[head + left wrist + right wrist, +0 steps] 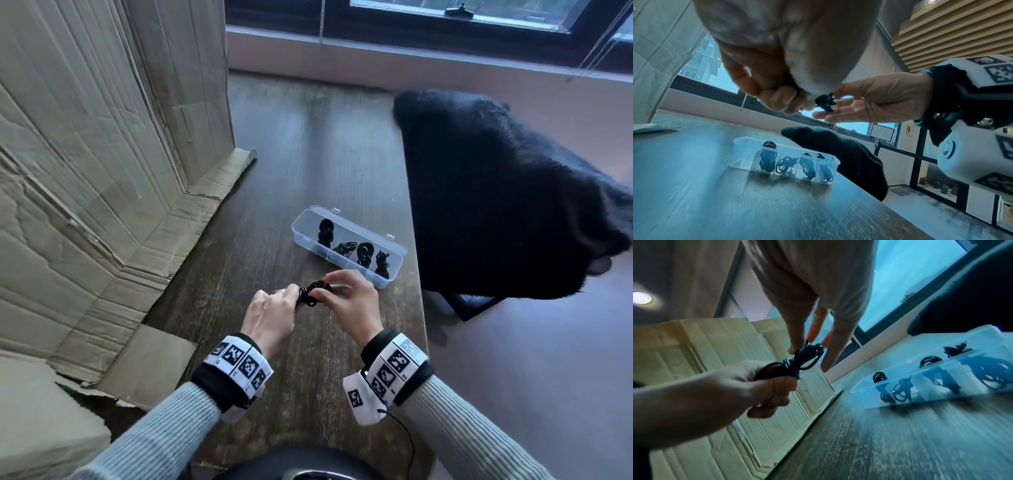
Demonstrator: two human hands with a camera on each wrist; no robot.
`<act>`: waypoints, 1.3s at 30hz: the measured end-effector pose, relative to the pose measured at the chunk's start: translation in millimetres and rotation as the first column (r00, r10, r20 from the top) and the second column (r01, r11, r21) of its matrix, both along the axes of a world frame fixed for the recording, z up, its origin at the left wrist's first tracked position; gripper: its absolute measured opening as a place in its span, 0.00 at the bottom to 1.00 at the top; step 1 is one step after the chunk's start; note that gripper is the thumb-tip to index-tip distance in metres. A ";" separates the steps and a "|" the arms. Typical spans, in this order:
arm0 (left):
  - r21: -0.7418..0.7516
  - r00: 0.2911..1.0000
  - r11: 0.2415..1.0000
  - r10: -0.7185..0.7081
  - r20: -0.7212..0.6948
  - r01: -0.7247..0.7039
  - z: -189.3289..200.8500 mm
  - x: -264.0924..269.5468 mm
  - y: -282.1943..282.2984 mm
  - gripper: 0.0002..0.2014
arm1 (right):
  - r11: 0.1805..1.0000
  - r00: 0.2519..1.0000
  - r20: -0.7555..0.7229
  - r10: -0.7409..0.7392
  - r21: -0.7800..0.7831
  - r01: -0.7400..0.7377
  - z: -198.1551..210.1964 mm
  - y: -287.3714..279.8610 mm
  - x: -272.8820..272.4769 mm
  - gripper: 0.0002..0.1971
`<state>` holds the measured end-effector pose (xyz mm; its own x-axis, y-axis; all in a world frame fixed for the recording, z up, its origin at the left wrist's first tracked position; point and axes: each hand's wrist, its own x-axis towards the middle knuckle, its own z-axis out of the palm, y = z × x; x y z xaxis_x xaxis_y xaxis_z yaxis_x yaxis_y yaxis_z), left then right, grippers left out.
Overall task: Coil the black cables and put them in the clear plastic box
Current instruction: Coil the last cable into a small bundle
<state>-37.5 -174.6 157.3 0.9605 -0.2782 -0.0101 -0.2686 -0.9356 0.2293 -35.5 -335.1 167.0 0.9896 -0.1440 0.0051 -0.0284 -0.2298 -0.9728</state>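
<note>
A small coiled black cable (312, 292) hangs in the air between both hands, just in front of the clear plastic box (302, 223). My left hand (278, 305) grips the coil's left end with curled fingers, seen in the right wrist view as the left hand (764, 386) round the cable (803, 358). My right hand (342, 294) pinches the coil's right end between thumb and fingertip, with its other fingers (838, 337) straight. The box (744, 151) lies open on the dark wooden table (308, 154). Several tied black coils (327, 230) sit in its compartments; the leftmost compartment looks empty.
Large flattened cardboard sheets (102, 154) lean along the table's left side. A chair with a black fuzzy cover (507, 192) stands against the table's right edge, close to the box. A window sill (411, 54) runs behind the table.
</note>
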 end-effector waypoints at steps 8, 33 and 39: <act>0.022 0.996 0.995 0.093 0.003 -0.093 10.8 -1.1 -16.8 0.06 | 0.942 0.956 0.288 0.059 -0.332 0.042 1.0 15.3 -5.9 0.06; 0.098 0.956 0.995 -0.002 0.294 -0.028 16.5 1.9 -10.7 0.20 | 0.899 0.786 -0.602 0.138 0.410 0.156 43.9 5.3 10.4 0.03; 0.060 0.962 0.990 0.113 0.249 -0.131 27.2 6.8 -12.6 0.26 | 0.862 0.726 -0.642 0.246 0.487 0.139 41.9 -2.0 4.9 0.04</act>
<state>-30.7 -187.3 184.5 0.9630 -0.1660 0.2125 -0.1902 -0.9767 0.0989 -30.7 -337.0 209.0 0.7017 0.1171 -0.7028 -0.7080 0.2259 -0.6692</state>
